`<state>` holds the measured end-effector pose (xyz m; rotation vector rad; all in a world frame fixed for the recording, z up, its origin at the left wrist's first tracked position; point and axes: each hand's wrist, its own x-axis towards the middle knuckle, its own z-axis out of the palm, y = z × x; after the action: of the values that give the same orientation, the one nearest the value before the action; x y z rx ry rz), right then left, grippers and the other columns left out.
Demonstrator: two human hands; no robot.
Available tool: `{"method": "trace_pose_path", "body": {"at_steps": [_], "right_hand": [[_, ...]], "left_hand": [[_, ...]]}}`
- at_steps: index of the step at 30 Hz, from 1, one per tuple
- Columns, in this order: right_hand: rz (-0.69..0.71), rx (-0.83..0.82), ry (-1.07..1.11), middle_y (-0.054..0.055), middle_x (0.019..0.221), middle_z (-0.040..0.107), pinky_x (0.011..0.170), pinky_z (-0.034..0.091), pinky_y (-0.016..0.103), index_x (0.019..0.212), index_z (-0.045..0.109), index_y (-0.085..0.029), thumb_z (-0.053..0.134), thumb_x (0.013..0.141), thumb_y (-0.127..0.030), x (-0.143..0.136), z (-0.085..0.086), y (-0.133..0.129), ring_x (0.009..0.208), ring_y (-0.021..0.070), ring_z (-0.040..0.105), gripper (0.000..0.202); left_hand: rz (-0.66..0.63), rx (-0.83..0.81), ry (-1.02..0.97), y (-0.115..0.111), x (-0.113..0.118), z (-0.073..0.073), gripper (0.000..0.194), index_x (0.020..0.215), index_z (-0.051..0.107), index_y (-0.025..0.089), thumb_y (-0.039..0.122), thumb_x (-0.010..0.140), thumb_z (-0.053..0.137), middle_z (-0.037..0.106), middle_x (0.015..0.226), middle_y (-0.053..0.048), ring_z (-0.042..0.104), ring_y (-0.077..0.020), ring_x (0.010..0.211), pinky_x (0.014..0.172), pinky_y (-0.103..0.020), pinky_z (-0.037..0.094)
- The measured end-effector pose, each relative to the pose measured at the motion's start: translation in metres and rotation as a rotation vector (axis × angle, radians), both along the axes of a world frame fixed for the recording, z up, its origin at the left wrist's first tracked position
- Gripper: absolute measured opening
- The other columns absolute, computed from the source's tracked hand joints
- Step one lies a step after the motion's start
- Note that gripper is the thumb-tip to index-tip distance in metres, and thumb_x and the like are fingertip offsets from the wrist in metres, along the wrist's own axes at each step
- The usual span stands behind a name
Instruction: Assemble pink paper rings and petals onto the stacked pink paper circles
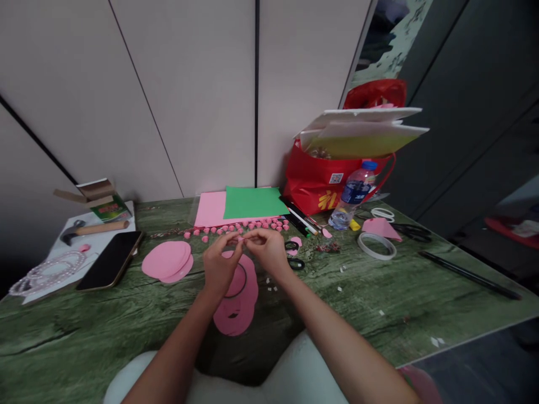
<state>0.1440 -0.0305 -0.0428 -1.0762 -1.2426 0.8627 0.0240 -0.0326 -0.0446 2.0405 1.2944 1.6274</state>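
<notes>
One small pink paper piece point(241, 238), centred above the table, pinched between the fingertips of the left hand point(219, 265) and right hand point(269, 251); each hand is nearly closed at thumb and forefinger, with the other fingers curled. Beneath: scalloped pink cut-outs point(236, 322), overlapping, with one thin dark ring point(246, 279). Behind the hands: roughly two dozen pink paper rolls point(231, 228), strung out in a loose row; one green sheet point(252, 202), smooth, overlapping pink sheets point(210, 207). Left: one stack of pink discs point(166, 259); one black-screened phone point(112, 262); one wooden-handled claw hammer point(103, 227); pearly bead strands point(54, 270), coiled; one open green carton point(112, 209), its red label illegible. Right: one glossy red bag point(305, 182) bearing a yellow character, seemingly 礼, and a QR code point(336, 178), with white-edged boards point(362, 132) standing inside; one clear plastic bottle point(340, 213), blue-capped, its dark blue label too small to read; one white tape roll point(376, 255); one folded pink paper point(381, 229); one black rod point(469, 275). Scissors: one black-handled pair point(297, 268) beside the right hand, and one white-handled pair point(381, 210) farther off. Support: one green wood-grain table point(337, 308), scattered with white scraps point(437, 341).
</notes>
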Motion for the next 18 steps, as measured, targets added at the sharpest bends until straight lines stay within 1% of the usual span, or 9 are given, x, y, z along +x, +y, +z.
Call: {"method": "trace_pose_path", "body": {"at_steps": [2, 4, 6, 8, 11, 14, 18], "right_hand": [[0.032, -0.091, 0.164, 0.000, 0.054, 0.065, 0.046, 0.048, 0.023, 0.063, 0.066, -0.016, 0.064, 0.057, -0.023, -0.003, -0.001, 0.001, 0.046, 0.0129, 0.058, 0.009], [0.060, -0.174, 0.341, -0.001, 0.048, 0.064, 0.045, 0.049, 0.023, 0.060, 0.065, -0.016, 0.066, 0.053, -0.023, -0.007, -0.001, 0.000, 0.042, 0.0116, 0.056, 0.010], [0.074, -0.210, 0.469, -0.001, 0.048, 0.064, 0.048, 0.051, 0.025, 0.057, 0.064, -0.015, 0.068, 0.049, -0.022, -0.011, 0.001, -0.001, 0.043, 0.0118, 0.058, 0.011], [0.088, -0.212, 0.533, -0.001, 0.049, 0.065, 0.050, 0.053, 0.026, 0.055, 0.063, -0.015, 0.070, 0.047, -0.021, -0.013, 0.004, -0.003, 0.044, 0.0125, 0.059, 0.013], [0.126, -0.197, 0.545, 0.000, 0.051, 0.066, 0.054, 0.054, 0.027, 0.057, 0.065, -0.015, 0.071, 0.047, -0.022, -0.014, 0.007, -0.005, 0.046, 0.0134, 0.061, 0.014], [0.142, -0.168, 0.502, 0.001, 0.054, 0.067, 0.056, 0.054, 0.028, 0.059, 0.066, -0.015, 0.071, 0.049, -0.022, -0.011, 0.006, -0.005, 0.049, 0.0136, 0.062, 0.013], [0.127, -0.158, 0.405, 0.000, 0.052, 0.066, 0.047, 0.050, 0.022, 0.060, 0.067, -0.014, 0.070, 0.049, -0.020, -0.005, 0.005, -0.002, 0.045, 0.0117, 0.059, 0.012]], "left_hand": [[0.011, 0.000, 0.011, 0.000, 0.000, 0.000, 0.019, 0.089, 0.063, 0.017, 0.022, 0.072, 0.059, 0.068, 0.079, -0.003, 0.064, -0.0154, 0.067, 0.068, -0.030, 0.051], [0.016, 0.008, 0.037, -0.001, 0.000, 0.000, 0.019, 0.090, 0.063, 0.017, 0.021, 0.072, 0.059, 0.068, 0.081, -0.003, 0.063, -0.0153, 0.069, 0.069, -0.030, 0.051], [0.019, 0.018, 0.058, -0.001, 0.000, 0.001, 0.019, 0.090, 0.063, 0.018, 0.020, 0.073, 0.058, 0.068, 0.083, -0.003, 0.063, -0.0154, 0.070, 0.070, -0.031, 0.050], [0.023, 0.025, 0.065, -0.002, 0.000, 0.001, 0.019, 0.091, 0.063, 0.018, 0.019, 0.072, 0.058, 0.068, 0.084, -0.003, 0.063, -0.0154, 0.071, 0.071, -0.031, 0.050], [0.039, 0.031, 0.044, -0.002, 0.000, 0.001, 0.017, 0.088, 0.064, 0.017, 0.019, 0.072, 0.058, 0.068, 0.083, -0.003, 0.063, -0.0151, 0.070, 0.070, -0.030, 0.050], [0.035, 0.040, 0.014, -0.001, -0.001, 0.001, 0.012, 0.082, 0.065, 0.018, 0.020, 0.073, 0.058, 0.068, 0.080, -0.003, 0.063, -0.0157, 0.074, 0.072, -0.030, 0.049], [-0.002, 0.036, 0.006, 0.000, -0.001, 0.002, 0.011, 0.080, 0.066, 0.017, 0.021, 0.074, 0.058, 0.068, 0.081, -0.004, 0.062, -0.0160, 0.077, 0.074, -0.031, 0.049]]}}
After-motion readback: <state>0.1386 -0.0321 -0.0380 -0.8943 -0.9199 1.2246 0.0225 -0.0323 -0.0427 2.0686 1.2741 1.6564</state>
